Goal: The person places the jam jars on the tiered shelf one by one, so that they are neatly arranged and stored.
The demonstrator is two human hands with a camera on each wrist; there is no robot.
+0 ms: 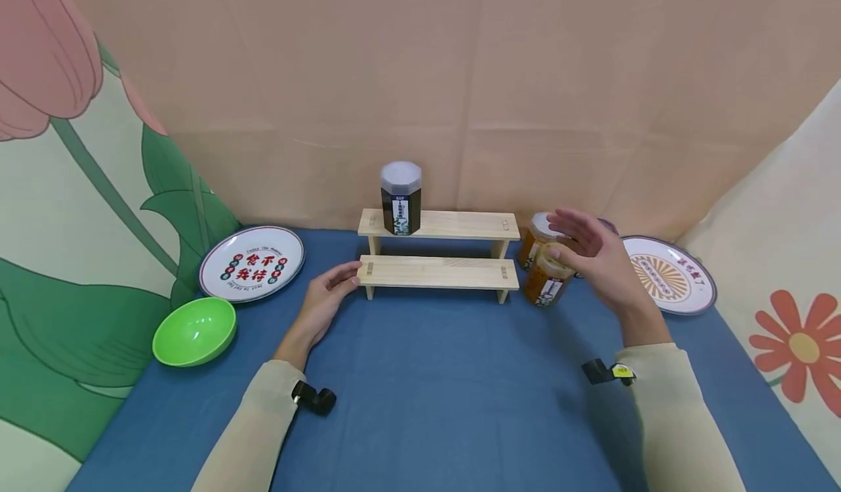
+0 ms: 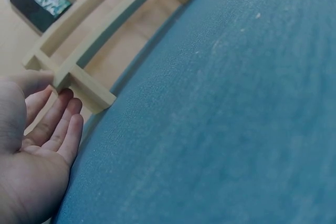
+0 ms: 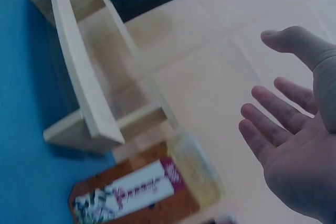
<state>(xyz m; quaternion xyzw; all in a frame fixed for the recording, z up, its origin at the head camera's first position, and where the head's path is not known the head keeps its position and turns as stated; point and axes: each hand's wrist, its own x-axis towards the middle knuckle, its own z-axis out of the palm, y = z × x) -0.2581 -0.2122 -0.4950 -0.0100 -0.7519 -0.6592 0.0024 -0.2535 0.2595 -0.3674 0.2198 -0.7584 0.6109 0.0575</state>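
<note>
Wooden rack (image 1: 439, 271) on the blue cloth (image 1: 447, 390) has the left hand (image 1: 326, 298) flat against its lower step, while the right hand (image 1: 594, 258) hovers open, empty, beside an amber jar (image 1: 547, 277).

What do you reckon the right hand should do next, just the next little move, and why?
Probably close around the nearer orange jar. The right hand hovers open beside it, fingers spread and gripping nothing, while the left hand rests against the end of the wooden shelf, whose lower step is bare.
</note>
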